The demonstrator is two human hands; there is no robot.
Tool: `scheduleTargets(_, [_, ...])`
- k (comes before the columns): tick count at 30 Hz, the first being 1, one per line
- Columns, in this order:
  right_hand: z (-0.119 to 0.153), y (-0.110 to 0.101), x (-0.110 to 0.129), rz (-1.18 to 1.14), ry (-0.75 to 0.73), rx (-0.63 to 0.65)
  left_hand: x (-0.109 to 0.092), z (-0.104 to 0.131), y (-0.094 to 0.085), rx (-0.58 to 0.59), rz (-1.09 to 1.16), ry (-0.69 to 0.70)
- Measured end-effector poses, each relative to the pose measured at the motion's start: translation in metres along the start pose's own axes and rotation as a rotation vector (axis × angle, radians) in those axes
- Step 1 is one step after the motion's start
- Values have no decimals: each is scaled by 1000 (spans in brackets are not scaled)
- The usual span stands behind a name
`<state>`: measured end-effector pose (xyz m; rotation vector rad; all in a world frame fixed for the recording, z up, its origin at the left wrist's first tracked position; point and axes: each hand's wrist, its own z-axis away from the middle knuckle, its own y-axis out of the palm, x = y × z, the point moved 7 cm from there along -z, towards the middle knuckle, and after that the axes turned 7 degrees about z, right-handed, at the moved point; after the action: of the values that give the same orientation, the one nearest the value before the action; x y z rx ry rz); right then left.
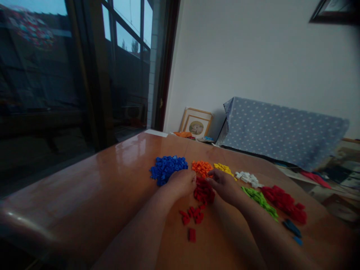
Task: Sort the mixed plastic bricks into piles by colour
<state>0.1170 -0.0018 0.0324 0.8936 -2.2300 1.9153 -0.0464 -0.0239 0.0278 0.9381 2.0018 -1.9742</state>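
A pile of dark red pieces (204,191) lies on the wooden table between my hands. My left hand (184,180) is closed at the pile's left edge, beside the blue pile (168,167); what its fingers hold, if anything, is hidden. On the right side of the red pile, my right hand (223,184) has its fingers bent, and whether they hold a piece is too dark to tell. Orange pieces (201,167) lie just beyond both hands. Nearer to me are several loose red pieces (194,214) and one red block (191,235).
Yellow (223,168), white (249,178) and green (260,201) piles run along the table's right side, with a larger red pile (285,202) and dark blue pieces (291,227). A dotted cloth (281,127) and framed picture (196,125) stand beyond.
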Motion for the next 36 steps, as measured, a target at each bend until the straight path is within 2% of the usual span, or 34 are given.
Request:
scheduleTargets(6, [20,-4,6,-66,-47,44,2,0,1,-11,-22,-5])
scheduleTargets(11, [42,8,10,-41,-91,221,1,0,-1,-7,-28,-3])
scheduleTargets(15, [60,12,28,-28,-123,305,0,0,0,12,-57,-12])
scheduleTargets(21, [75,19,53,-20,-200,307,1,0,2,18,-81,-18])
scheduleTargets(25, [80,27,49,-23,-181,335,-1,1,1,32,-94,-20])
scheduleTargets(31, [85,23,50,-55,-147,310,-6,2,-1,26,-99,-8])
scheduleTargets(36, [85,34,49,-17,-119,291,-4,2,-1,28,-97,-19])
